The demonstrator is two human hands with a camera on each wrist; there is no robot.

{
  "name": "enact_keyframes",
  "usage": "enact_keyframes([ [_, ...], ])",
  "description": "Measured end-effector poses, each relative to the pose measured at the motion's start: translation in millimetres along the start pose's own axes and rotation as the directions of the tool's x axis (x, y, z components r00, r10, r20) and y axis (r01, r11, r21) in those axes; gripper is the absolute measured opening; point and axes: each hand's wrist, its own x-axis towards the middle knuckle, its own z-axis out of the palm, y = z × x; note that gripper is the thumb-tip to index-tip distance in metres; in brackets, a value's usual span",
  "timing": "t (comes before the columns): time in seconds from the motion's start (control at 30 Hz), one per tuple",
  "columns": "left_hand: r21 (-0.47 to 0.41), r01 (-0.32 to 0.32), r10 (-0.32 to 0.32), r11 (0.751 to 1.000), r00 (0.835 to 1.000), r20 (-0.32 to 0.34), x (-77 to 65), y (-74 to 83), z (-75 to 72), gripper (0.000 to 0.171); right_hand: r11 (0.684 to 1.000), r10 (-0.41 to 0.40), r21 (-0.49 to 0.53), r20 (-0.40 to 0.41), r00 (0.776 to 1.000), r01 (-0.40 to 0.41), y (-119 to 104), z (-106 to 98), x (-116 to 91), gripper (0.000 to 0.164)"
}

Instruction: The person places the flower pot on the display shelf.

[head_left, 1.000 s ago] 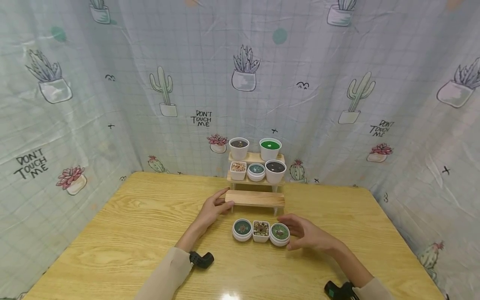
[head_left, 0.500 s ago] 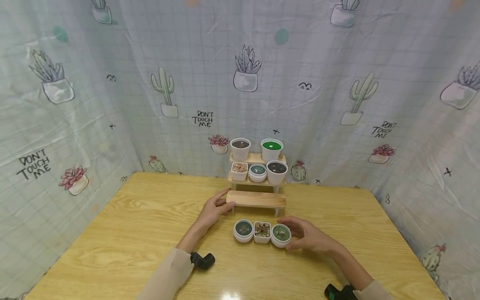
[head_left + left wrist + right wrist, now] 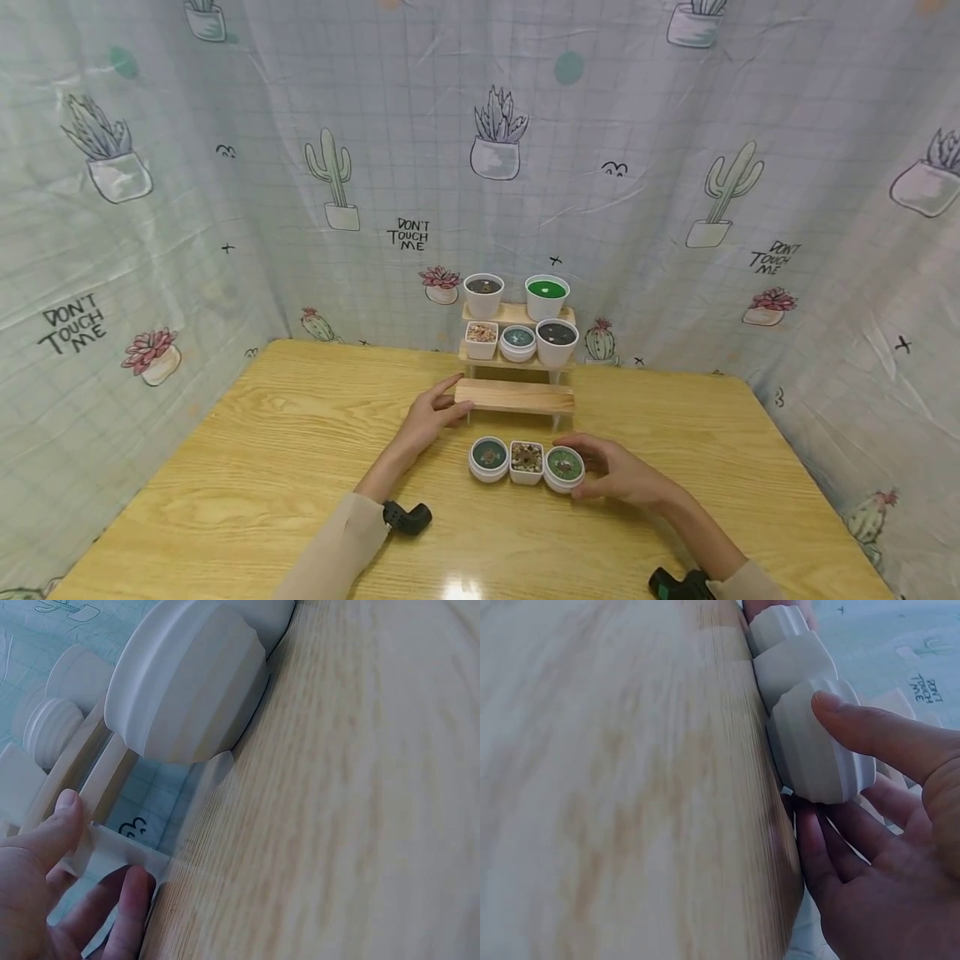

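Note:
In the head view my left hand (image 3: 422, 423) holds the left end of the wooden tiered stand (image 3: 514, 395) at its lowest board. In the left wrist view, its thumb lies at the board's end and the fingers are by the clear leg. In front of the stand, three small white pots stand in a row: a round one with a dark green top (image 3: 489, 455), a square one with pebbles (image 3: 527, 460) and a round one with a light green top (image 3: 564, 467). My right hand (image 3: 624, 472) grips that last pot, thumb on the near side and fingers behind.
The upper boards carry several white pots: one with a grey top (image 3: 483, 297), one with a bright green top (image 3: 547, 298), a square one with chips (image 3: 482, 340), a small round one (image 3: 517, 343) and a dark-topped one (image 3: 557, 342). A cactus-print curtain (image 3: 375, 167) surrounds the wooden table (image 3: 300, 467).
The right thumb has come slightly closer against the light green pot. The left hand keeps its hold on the stand, and the pots stay in place; the head view has shifted a little.

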Motion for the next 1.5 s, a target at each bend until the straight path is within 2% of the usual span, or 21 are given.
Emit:
enact_keyframes([
  [0.6,0.028,-0.016,0.016,0.999,1.000,0.019,3.7,2.0,-1.1,0.074,0.993,-0.004,-0.117,-0.050,0.999,-0.001,-9.5,4.3,-0.3,0.074],
  [1.2,0.028,-0.013,0.012,1.000,1.000,0.014,3.7,1.5,-1.7,0.076,0.993,0.001,-0.118,-0.059,0.998,-0.008,-8.1,6.0,0.8,0.073],
  [1.5,0.018,-0.013,0.012,1.000,1.000,0.012,1.5,0.3,-1.1,0.075,0.990,-0.042,-0.136,-0.077,0.996,0.031,-5.1,7.0,2.1,0.071],
])
